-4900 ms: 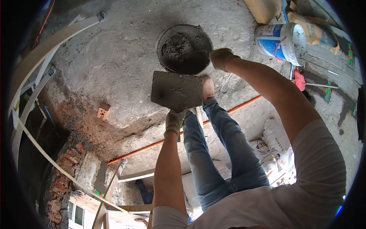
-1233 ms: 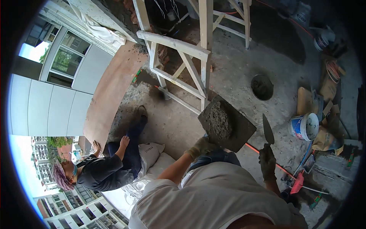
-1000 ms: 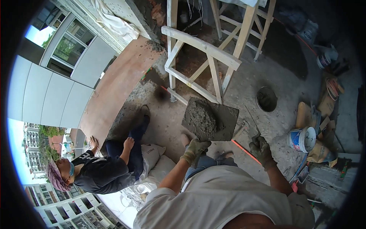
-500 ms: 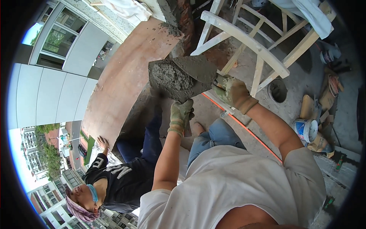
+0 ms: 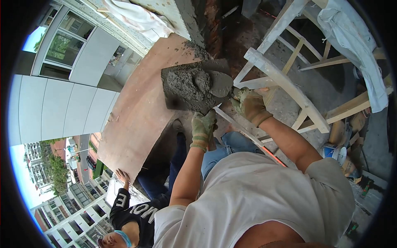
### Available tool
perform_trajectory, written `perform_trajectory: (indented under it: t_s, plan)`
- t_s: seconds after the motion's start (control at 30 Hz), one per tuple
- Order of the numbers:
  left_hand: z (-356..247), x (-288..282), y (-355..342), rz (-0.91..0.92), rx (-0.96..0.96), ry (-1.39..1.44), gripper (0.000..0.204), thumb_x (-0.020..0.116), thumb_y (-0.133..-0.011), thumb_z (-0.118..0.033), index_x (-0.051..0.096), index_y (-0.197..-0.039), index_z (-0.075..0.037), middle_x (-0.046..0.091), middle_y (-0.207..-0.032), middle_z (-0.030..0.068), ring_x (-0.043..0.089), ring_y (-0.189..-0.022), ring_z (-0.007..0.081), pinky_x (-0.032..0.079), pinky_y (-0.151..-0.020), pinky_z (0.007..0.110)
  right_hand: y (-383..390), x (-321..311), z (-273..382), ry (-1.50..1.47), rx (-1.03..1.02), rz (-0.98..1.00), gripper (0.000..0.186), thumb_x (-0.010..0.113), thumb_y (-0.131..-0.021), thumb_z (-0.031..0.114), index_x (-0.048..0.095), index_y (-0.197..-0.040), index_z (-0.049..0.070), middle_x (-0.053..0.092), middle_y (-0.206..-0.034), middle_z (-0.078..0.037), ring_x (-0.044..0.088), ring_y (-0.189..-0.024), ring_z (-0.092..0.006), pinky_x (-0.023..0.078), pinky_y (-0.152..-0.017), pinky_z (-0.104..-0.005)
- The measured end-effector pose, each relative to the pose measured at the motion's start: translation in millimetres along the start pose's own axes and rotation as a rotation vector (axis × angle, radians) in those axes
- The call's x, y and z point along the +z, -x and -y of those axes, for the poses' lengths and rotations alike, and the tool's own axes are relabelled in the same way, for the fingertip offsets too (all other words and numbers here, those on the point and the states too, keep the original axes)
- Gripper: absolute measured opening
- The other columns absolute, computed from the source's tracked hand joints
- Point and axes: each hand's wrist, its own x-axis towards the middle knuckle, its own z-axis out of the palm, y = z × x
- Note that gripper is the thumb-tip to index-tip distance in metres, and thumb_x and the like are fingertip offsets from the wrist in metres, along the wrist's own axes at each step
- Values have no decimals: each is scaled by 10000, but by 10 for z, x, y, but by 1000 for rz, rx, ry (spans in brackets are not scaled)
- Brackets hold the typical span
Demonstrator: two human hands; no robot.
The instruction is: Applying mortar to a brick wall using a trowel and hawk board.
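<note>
Both my hands wear stained gloves. My left hand (image 5: 203, 129) is closed under the near edge of a dark, square plasterer's hawk (image 5: 220, 65), holding it out in front of me; the handle is mostly hidden. Wet grey mortar (image 5: 182, 84) lies in a lumpy heap on the hawk. My right hand (image 5: 251, 106) grips the handle of a trowel (image 5: 222, 84). Its rounded blade rests over the right part of the hawk, with its tip against the mortar.
A curved, mortar-spattered board (image 5: 132, 120) stretches along the left. Behind it a co-worker in a dark top (image 5: 134, 219) has a hand on its lower end. A wooden frame (image 5: 289, 89) with a draped cloth (image 5: 351, 49) stands right. A mortar-coated wall edge (image 5: 192, 20) rises ahead.
The trowel has drawn back right and down across the hawk, exposing more mortar with a hollow in it. My view has shifted, and the co-worker appears lower in it.
</note>
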Motion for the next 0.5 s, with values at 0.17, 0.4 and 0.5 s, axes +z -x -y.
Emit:
perform_trajectory:
  t_s: [0.17,0.4,0.5]
  plan:
    - [-30,-156,-503,43,36,6,260,685,-853,-252,602,-932,-18,583,-657,40,554,-510,142,466,-464,294,-383,177,-83,-427,-98,-329,348,658,-844,437,711,-1028,147,703,-883,-126,663,-802,-363,527,-702,-456]
    - [-309,-563,-1485,212,-34,-163,222,691,-836,-227,612,-924,-39,592,-672,28,551,-522,135,456,-479,294,-1001,-34,309,-540,-43,-395,243,712,-828,221,687,-1030,88,698,-907,-128,666,-802,-321,518,-682,-398]
    - [-400,-714,-2062,274,-72,-153,207,691,-822,-193,612,-962,-63,591,-706,7,545,-545,123,444,-492,287,-1313,94,466,-470,8,-441,258,710,-832,233,686,-1043,87,700,-916,-131,666,-808,-325,521,-694,-394]
